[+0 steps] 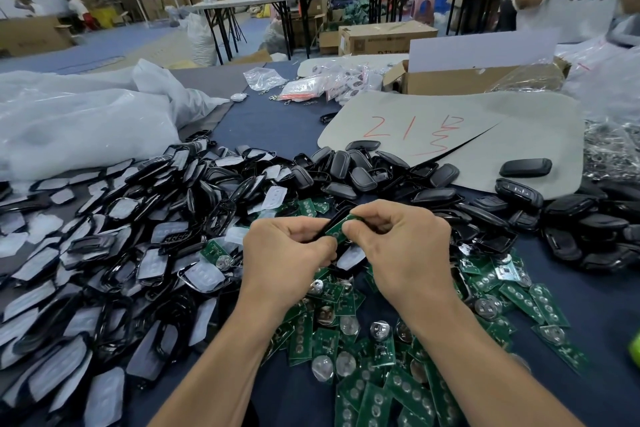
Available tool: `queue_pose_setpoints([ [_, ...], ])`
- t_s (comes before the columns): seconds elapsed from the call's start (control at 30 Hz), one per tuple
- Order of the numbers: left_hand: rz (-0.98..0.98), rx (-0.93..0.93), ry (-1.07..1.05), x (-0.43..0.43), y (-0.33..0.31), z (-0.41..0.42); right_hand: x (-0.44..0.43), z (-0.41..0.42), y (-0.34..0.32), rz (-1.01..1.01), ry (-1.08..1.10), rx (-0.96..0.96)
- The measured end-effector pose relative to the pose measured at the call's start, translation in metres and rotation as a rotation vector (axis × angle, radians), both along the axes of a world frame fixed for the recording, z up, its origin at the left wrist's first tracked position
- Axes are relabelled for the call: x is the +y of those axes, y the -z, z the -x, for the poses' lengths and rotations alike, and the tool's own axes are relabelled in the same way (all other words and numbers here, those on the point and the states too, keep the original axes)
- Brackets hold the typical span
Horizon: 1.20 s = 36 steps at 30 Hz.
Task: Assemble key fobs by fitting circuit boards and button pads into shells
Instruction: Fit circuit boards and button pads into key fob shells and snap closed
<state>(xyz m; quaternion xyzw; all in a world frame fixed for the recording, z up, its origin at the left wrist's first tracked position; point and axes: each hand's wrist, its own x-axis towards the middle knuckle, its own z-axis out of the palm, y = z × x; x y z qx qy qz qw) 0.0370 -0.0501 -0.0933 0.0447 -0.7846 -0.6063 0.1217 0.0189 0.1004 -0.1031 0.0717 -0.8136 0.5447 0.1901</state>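
The person holds both hands close together above the dark blue table (277, 121), fingers curled in. The left hand (287, 250) grips a black shell (330, 221) by its edge, and the right hand (398, 239) pinches a green circuit board (341, 226) between thumb and forefinger, laid against that shell. The fingers hide the joint, so it cannot be told whether the board sits inside the shell or only rests on it.

Directly below the hands lies a loose pile of circuit boards (377, 350), many with round silver battery clips facing up. To the left spreads a large heap of shell fronts (114, 253) covered in white film. Beyond the hands is a cluster of glossy black shell backs (360, 173), partly resting on a grey sheet (502, 121) marked in red. A single closed fob (525, 167) lies alone on that sheet. A white plastic bag (76, 128) sits at far left, and an open cardboard box (467, 80) stands behind the sheet.
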Motion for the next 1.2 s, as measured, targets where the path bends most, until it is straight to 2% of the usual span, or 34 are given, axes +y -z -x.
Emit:
queue_pose_setpoints([
  [0.27,0.251,0.043,-0.008,0.0,-0.006,-0.006,-0.003,-0.004,0.006,-0.054,0.044,0.015],
  [0.43,0.319,0.045,-0.053,-0.001,-0.006,-0.007,-0.005,-0.005,0.007,-0.131,0.029,0.037],
  [0.63,0.301,-0.003,-0.044,-0.002,-0.009,-0.009,-0.002,-0.006,0.006,-0.176,0.003,0.043],
  [0.87,0.162,-0.148,0.041,-0.007,-0.005,0.0,0.003,-0.004,0.006,-0.163,0.006,0.007],
  [1.0,0.176,-0.177,0.067,-0.009,0.001,0.002,0.004,-0.001,0.008,-0.194,-0.03,-0.024],
  [1.2,0.131,-0.204,0.128,-0.012,0.002,0.005,0.012,0.007,0.008,-0.033,-0.084,-0.131],
])
